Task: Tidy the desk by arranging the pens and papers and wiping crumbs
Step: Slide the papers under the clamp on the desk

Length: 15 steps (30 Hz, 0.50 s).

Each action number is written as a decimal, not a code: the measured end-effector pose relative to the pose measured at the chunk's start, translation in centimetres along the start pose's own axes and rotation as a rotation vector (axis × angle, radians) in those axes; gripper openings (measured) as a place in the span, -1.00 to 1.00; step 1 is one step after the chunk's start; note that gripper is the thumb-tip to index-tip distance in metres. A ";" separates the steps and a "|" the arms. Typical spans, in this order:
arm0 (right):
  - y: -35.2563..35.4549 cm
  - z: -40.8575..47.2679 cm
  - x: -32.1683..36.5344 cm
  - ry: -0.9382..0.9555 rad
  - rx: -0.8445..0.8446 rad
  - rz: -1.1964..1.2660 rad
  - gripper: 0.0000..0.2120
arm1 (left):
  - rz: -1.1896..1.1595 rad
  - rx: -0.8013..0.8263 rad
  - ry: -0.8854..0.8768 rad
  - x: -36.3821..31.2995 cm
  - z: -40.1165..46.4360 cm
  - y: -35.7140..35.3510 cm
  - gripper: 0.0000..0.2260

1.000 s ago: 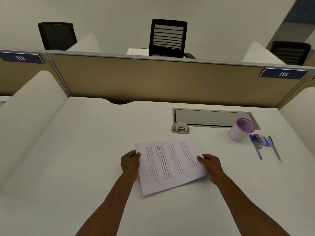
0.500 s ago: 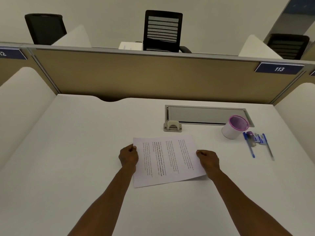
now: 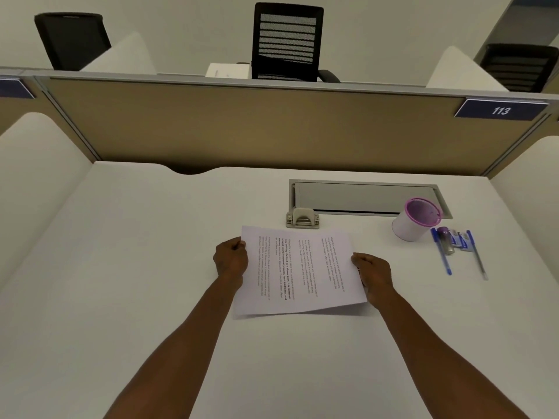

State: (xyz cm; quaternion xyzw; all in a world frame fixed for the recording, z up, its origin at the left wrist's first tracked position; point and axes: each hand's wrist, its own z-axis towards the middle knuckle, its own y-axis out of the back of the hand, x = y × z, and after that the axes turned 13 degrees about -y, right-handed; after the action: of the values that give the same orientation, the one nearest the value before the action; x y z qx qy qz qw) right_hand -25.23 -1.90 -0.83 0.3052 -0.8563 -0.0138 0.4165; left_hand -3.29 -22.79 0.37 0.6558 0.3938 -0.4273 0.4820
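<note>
Printed white papers (image 3: pixel 298 272) sit at the middle of the white desk (image 3: pixel 136 267), their text running sideways. My left hand (image 3: pixel 230 260) grips the papers' left edge and my right hand (image 3: pixel 372 275) grips the right edge, with the near right corner slightly lifted. A white pen cup with a pink rim (image 3: pixel 416 219) stands at the right. Beside it lie a blue pen (image 3: pixel 441 252), a second thin pen (image 3: pixel 476 255) and a few small items (image 3: pixel 452 241).
A grey cable hatch (image 3: pixel 363 196) is set into the desk behind the papers, with a small beige clip fitting (image 3: pixel 302 219) at its left end. A tan partition (image 3: pixel 242 125) closes the back; white side dividers (image 3: pixel 33 182) flank the desk.
Both hands have turned the papers a little counter-clockwise, squaring them with the desk, and brought them slightly farther from me. The pens and cup have not moved.
</note>
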 end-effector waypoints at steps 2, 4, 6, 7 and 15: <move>0.1 -0.1 0.4 -0.005 0.000 0.015 -0.89 | 0.002 0.004 0.009 -0.3 0.2 -0.3 -0.81; 0.3 -0.1 0.6 -0.011 0.004 0.023 -0.90 | 0.002 0.001 0.019 -0.5 0.4 -0.5 -0.82; 0.4 0.2 0.7 -0.022 0.001 0.031 -0.91 | -0.001 -0.001 0.025 -0.8 0.6 -0.7 -0.84; 0.4 0.4 0.8 -0.024 0.001 0.035 -0.92 | 0.004 -0.001 0.026 -0.8 0.7 -0.8 -0.84; 0.6 1.1 1.3 -0.035 0.019 0.042 -0.93 | 0.098 0.037 0.032 -0.3 2.0 -1.5 -0.82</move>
State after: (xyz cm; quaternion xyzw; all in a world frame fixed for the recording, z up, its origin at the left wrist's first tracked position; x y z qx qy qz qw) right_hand -26.93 -2.37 -0.49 0.2907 -0.8697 -0.0021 0.3988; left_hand -5.19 -24.45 -0.15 0.6898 0.3608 -0.3999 0.4838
